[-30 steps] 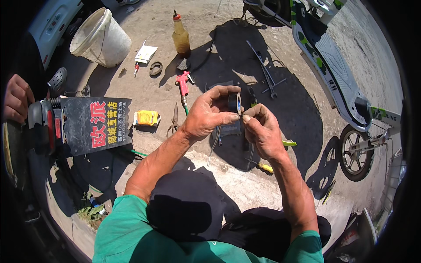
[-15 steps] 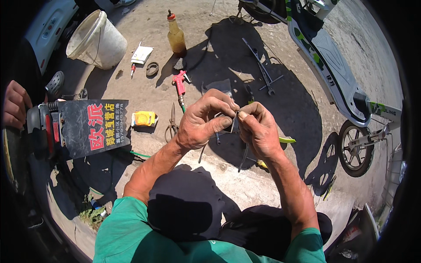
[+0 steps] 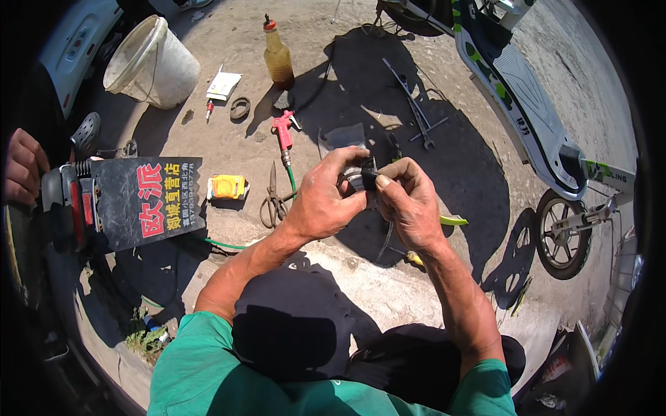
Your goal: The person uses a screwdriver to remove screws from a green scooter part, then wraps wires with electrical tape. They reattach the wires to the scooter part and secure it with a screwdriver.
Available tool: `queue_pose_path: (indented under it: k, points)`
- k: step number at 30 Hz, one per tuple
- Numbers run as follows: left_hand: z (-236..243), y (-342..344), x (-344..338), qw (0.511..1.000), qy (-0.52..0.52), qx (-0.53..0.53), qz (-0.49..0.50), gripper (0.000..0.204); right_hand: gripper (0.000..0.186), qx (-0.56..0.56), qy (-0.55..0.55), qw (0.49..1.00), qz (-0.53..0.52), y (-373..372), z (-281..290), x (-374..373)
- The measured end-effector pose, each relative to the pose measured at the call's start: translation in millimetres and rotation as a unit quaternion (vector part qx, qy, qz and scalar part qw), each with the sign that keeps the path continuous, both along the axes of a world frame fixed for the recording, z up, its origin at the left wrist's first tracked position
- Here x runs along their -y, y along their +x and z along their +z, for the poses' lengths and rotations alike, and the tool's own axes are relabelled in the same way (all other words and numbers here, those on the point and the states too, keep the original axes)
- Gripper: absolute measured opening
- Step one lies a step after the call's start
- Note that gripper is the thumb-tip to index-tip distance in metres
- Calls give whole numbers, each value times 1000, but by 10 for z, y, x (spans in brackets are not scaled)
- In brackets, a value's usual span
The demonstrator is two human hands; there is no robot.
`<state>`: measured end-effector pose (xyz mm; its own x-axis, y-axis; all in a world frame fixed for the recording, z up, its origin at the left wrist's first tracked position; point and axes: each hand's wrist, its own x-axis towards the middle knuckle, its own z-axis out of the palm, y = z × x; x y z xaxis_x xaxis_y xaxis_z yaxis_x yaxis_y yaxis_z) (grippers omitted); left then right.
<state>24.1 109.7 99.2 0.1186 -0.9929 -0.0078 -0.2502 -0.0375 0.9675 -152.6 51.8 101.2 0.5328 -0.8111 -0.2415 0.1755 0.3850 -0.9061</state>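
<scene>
My left hand [image 3: 322, 194] is closed round a roll of black tape [image 3: 361, 173], raised above the ground at the centre. My right hand [image 3: 409, 204] pinches at the roll's right side, and thin wire-like strands [image 3: 386, 243] hang beneath it. A clear plastic bag [image 3: 338, 139] lies just beyond my hands. Left of my left hand are scissors [image 3: 272, 206] and a yellow packet [image 3: 227, 186], with a red air gun [image 3: 284, 128] on a green hose farther back.
A white bucket [image 3: 152, 69], oil bottle [image 3: 277, 59] and crossed spanners [image 3: 416, 111] lie at the back. A white scooter [image 3: 527, 125] spans the right. At left, another person's hand [image 3: 24, 159] rests near a vehicle's black mudflap [image 3: 118, 204].
The roll has turned between my fingers, showing more of its black side than half a second ago. My left fingers have shifted down slightly; both hands stay close together.
</scene>
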Motion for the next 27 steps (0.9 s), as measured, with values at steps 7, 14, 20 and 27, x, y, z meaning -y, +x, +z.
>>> queue_pose_path:
  k: [7,14,20,27]
  points:
    - [-155,79,74,940,47,-327,-82,73,14,-14,-12,1000,13,-27,-39,-13]
    - [-175,199,165,892,81,-438,-79,67,13,-22,-57,998,32,8,-18,-11]
    - [-178,196,127,929,46,-358,-80,59,36,21,23,999,24,-57,-96,20]
    - [-376,104,73,965,14,-235,-113,49,60,-86,19,996,35,29,-37,29]
